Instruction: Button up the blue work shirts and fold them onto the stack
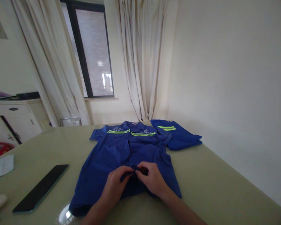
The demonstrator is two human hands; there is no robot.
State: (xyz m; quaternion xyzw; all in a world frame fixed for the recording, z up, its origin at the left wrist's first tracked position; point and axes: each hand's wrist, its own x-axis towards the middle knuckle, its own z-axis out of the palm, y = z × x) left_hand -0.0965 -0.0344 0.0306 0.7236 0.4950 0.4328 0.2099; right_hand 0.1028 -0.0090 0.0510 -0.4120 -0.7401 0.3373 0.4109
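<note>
We see the blue shirt [112,153] flat on the desk [213,181], collar far and hem near, with our left hand [117,186] and right hand [152,180] side by side at its near front opening, each pinching the cloth.

Table [213,187], blue shirt [121,150], folded shirt [178,136], phone [41,189]

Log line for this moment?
left hand pinches blue fabric work shirt front | right hand pinches same | flat black phone apart
</note>
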